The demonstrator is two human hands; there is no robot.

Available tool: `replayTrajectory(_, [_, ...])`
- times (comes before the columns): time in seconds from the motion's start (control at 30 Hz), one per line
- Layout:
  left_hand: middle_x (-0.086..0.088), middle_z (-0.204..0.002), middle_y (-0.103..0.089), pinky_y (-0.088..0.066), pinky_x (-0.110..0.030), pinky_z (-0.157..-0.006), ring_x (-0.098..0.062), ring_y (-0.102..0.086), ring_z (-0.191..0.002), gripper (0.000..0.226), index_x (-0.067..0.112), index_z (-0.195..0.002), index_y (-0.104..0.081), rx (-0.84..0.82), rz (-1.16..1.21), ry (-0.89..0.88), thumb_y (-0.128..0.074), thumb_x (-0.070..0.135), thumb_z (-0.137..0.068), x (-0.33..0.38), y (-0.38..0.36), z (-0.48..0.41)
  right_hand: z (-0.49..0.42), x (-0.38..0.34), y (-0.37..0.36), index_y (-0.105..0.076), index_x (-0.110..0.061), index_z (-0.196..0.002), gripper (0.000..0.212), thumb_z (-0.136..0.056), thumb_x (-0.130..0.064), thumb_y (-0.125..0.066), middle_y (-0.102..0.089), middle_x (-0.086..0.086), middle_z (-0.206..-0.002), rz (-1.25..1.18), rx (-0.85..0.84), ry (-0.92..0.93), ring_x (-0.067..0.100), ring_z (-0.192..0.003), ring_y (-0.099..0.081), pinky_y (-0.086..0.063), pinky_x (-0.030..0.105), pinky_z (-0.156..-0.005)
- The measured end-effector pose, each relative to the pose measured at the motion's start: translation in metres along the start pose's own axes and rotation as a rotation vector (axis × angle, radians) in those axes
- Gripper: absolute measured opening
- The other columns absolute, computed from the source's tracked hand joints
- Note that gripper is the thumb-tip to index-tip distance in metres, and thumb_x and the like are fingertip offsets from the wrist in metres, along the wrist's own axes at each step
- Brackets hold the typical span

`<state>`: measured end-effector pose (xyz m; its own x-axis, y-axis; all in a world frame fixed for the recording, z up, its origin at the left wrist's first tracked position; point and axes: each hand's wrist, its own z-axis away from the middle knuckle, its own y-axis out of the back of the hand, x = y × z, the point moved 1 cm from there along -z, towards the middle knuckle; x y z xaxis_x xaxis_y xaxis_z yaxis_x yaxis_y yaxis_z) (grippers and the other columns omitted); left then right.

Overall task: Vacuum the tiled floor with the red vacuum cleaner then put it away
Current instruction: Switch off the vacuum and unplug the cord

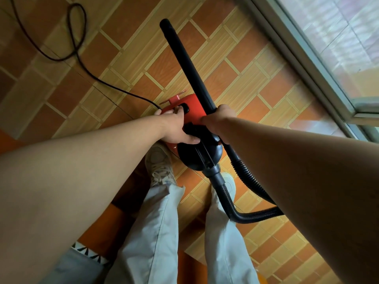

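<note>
Evidently compact, the vacuum (194,107) was low over the tiles (256,78) by the feet. The left hand (178,130) gripped its red body; the right hand (224,121) clasped the stiff wand (188,66). Probably light, best carried by the body; the hose (258,216) would flop.

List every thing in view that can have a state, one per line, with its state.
Red vacuum cleaner: gripped by the left hand.
Black wand: gripped by the right hand.
Ribbed hose: attached, bent in a curve.
Power cord: slack on the tiled floor, looped.
</note>
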<state>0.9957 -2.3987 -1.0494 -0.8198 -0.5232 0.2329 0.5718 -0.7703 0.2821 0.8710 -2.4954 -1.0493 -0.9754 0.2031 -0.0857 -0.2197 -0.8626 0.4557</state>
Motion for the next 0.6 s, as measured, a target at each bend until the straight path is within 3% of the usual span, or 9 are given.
replayTrajectory(0.13, [-0.012, -0.17, 0.002, -0.007, -0.051, -0.125, -0.029, -0.005, -0.156, 0.131, 0.01, -0.16, 0.013, 0.007, -0.028, -0.014, -0.051, 0.087, -0.076, 0.005, 0.001, 0.001, 0.0, 0.001, 0.001, -0.048, -0.015, -0.102, 0.036, -0.09, -0.034, -0.075, -0.056, 0.005, -0.087, 0.022, -0.002, -0.004, 0.016, -0.07, -0.058, -0.047, 0.027, -0.051])
replayTrajectory(0.3, [-0.012, -0.17, 0.007, -0.006, -0.053, -0.126, -0.025, -0.003, -0.157, 0.127, 0.008, -0.159, 0.013, 0.052, 0.024, -0.04, -0.055, 0.08, -0.08, 0.006, -0.006, -0.001, 0.0, 0.003, -0.002, -0.053, -0.013, -0.108, 0.033, -0.09, -0.031, -0.075, -0.057, 0.006, -0.088, 0.041, 0.001, 0.006, 0.02, -0.076, -0.062, -0.06, 0.034, -0.069])
replayTrajectory(0.4, [-0.01, -0.17, 0.007, -0.006, -0.051, -0.126, -0.024, -0.003, -0.157, 0.124, 0.01, -0.16, 0.01, 0.089, 0.044, -0.069, -0.057, 0.078, -0.081, 0.004, -0.008, 0.002, 0.0, 0.005, 0.0, -0.057, -0.011, -0.107, 0.03, -0.091, -0.03, -0.073, -0.056, 0.005, -0.084, 0.077, 0.006, 0.041, 0.016, -0.069, -0.057, -0.052, 0.029, -0.057])
replayTrajectory(0.53, [-0.005, -0.171, -0.001, -0.001, -0.044, -0.125, -0.021, -0.001, -0.157, 0.12, 0.017, -0.162, -0.004, 0.203, -0.045, -0.235, -0.068, 0.073, -0.077, 0.008, -0.009, 0.01, 0.001, 0.008, 0.004, -0.052, -0.014, -0.1, 0.031, -0.092, -0.037, -0.071, -0.056, 0.003, -0.083, 0.164, 0.02, 0.106, 0.014, -0.065, -0.056, -0.042, 0.025, -0.048])
replayTrajectory(0.6, [-0.002, -0.168, -0.015, 0.0, -0.041, -0.124, -0.02, -0.008, -0.156, 0.116, 0.021, -0.16, -0.017, 0.283, -0.108, -0.371, -0.076, 0.069, -0.072, 0.011, -0.013, 0.013, 0.002, 0.01, 0.009, -0.049, -0.015, -0.093, 0.029, -0.093, -0.038, -0.068, -0.055, 0.002, -0.082, 0.231, 0.041, 0.152, 0.012, -0.064, -0.054, -0.038, 0.023, -0.047])
